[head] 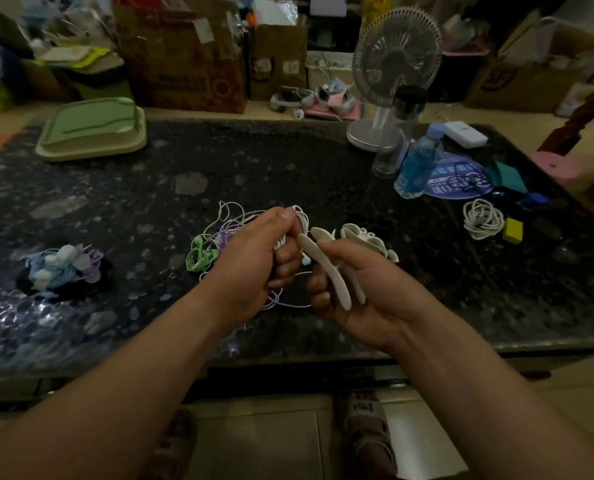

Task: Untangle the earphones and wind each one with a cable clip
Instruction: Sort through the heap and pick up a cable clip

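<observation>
My left hand point(257, 258) grips a coiled bundle of white earphone cable point(300, 220) above the dark stone table point(288, 161). My right hand point(354, 282) holds a pale cable clip point(326, 268) right beside that bundle. A tangle of green, purple and white earphones point(207, 244) lies on the table behind my left hand. More pale cable clips point(368, 239) lie in a heap behind my right hand. At the left sits a pile of wound earphones with clips point(63, 268).
A green lidded box point(91, 129) stands at the back left. A desk fan point(392, 71), a clear cup point(385, 164), a blue bottle point(418, 164) and a white coiled cable point(484, 218) occupy the right side. Cardboard boxes line the floor behind the table.
</observation>
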The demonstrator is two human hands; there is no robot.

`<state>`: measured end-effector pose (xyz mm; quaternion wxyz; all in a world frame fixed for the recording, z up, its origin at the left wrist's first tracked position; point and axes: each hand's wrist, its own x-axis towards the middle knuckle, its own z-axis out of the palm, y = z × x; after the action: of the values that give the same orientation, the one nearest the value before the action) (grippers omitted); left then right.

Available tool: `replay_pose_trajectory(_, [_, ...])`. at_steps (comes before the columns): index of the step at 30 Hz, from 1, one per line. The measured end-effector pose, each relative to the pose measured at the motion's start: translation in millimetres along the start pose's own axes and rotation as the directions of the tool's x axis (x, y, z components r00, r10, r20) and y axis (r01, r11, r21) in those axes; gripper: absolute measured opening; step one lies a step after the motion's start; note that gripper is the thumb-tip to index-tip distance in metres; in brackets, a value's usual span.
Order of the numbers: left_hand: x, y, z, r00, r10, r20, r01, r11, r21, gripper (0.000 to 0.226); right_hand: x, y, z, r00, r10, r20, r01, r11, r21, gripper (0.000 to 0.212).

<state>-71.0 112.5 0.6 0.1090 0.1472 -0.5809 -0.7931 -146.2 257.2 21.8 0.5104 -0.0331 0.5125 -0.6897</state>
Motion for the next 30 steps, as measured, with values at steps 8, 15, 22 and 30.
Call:
replay_pose_trajectory(8, [-2.8, -1.2, 4.9, 0.988, 0.122, -0.092, -0.101, 0.974, 0.201, 0.028, 0.0, 3.9, 8.6, 0.997, 0.078, 0.017, -0.08, 0.984, 0.16, 0.022])
replay_pose_trajectory(15, [0.2, 0.1, 4.4, 0.978, 0.148, -0.146, -0.115, 0.97, 0.215, 0.025, -0.1, 5.0, 8.2, 0.996, 0.094, 0.005, -0.094, 0.977, 0.191, 0.015])
replay_pose_trajectory(22, [-6.9, 1.3, 10.6, 0.978, 0.191, -0.083, -0.153, 0.931, 0.331, 0.026, 2.0, 4.6, 5.8, 0.994, 0.106, -0.021, -0.101, 0.982, 0.162, 0.022])
replay_pose_trajectory(30, [-11.6, 4.9, 7.0, 0.951, 0.308, 0.012, -0.271, 0.816, 0.51, 0.031, 5.7, 9.5, 7.5, 1.0, 0.015, 0.011, -0.016, 0.983, 0.181, 0.025])
